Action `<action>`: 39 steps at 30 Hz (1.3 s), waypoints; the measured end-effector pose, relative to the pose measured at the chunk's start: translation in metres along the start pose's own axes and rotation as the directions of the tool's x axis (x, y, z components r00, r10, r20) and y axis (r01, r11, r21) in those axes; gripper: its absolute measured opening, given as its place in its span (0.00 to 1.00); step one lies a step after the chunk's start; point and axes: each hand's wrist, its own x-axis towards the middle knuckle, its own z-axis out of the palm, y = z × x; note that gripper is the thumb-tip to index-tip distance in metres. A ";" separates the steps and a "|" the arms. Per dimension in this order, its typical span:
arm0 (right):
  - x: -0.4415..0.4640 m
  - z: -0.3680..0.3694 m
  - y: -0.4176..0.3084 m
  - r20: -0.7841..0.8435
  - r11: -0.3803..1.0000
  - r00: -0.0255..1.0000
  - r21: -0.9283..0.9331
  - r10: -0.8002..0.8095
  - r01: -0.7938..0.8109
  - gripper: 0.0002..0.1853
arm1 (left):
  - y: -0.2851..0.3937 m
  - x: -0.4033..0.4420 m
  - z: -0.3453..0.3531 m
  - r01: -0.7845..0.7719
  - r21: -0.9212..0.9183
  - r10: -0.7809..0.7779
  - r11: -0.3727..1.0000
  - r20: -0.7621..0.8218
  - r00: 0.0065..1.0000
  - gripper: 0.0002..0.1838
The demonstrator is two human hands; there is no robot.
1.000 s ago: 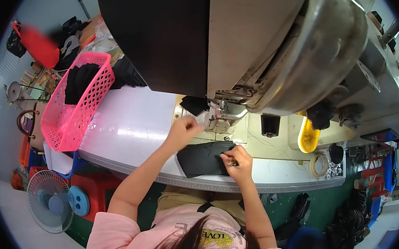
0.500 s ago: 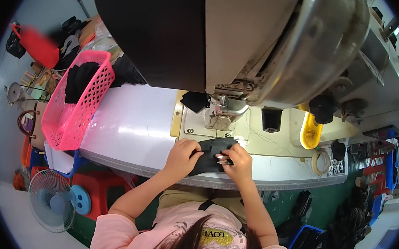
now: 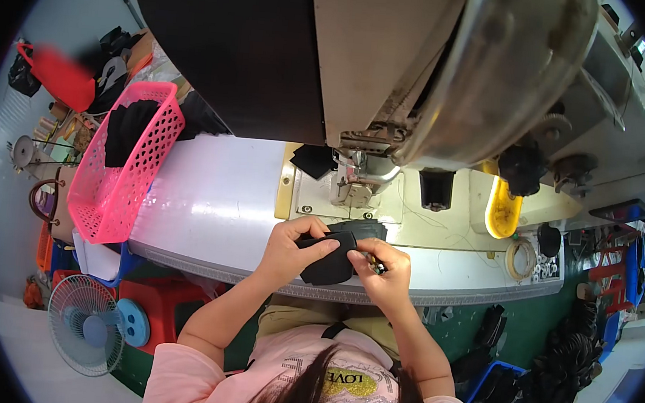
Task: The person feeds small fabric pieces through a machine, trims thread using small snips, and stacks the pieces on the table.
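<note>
My left hand is closed on a black fabric piece, its thumb lying across the front. The piece is lifted and tilted above the table's front edge, with a curved upper edge. My right hand pinches the right side of the same piece. Tucked in its fingers is a small pair of snips, mostly hidden by the hand. Behind both hands more black pieces lie stacked on the table. Just beyond them stands the sewing machine's needle and presser area.
The machine head hangs over the table's back. At left stands a pink basket with black pieces. Another black piece lies left of the needle. A yellow tray and tape roll are at right, a fan lower left.
One black piece has come up off the stack and is now held tilted between both hands. The snips have turned in my right hand, and their bright blades show less.
</note>
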 end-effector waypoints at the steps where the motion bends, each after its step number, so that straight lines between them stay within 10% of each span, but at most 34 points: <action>1: 0.001 -0.001 -0.001 -0.004 1.000 1.000 -0.001 0.006 -0.006 0.06 | -0.001 0.000 0.001 -0.012 0.003 0.012 1.000 -0.006 1.000 0.10; 6: 0.003 -0.001 0.001 -0.026 0.999 0.999 0.008 0.047 -0.047 0.04 | -0.008 0.001 0.009 -0.066 -0.079 0.057 0.995 -0.118 0.991 0.08; 12: 0.008 0.003 -0.002 -0.076 0.979 0.982 0.126 0.172 -0.162 0.02 | 0.005 -0.002 0.036 0.228 -0.685 -0.397 0.692 -0.098 0.912 0.06; 16: 0.014 0.000 -0.002 -0.061 0.978 0.984 0.131 0.170 -0.161 0.03 | 0.019 0.015 0.024 0.177 -0.397 -0.251 0.900 -0.143 0.957 0.09; 22: 0.016 -0.006 0.028 -0.120 0.984 0.986 0.153 0.115 -0.096 0.02 | 0.045 0.068 0.005 0.146 -0.477 -0.200 0.866 -0.063 0.978 0.09; 26: 0.011 -0.010 0.059 -0.242 0.952 0.954 -0.286 -0.179 0.107 0.04 | 0.052 0.075 0.003 0.199 -0.466 -0.255 0.862 -0.060 0.965 0.14; 39: 0.000 -0.015 0.097 -0.300 0.971 0.953 -0.237 -0.041 -0.033 0.05 | 0.050 0.079 0.004 0.181 -0.467 -0.262 0.866 -0.114 0.958 0.20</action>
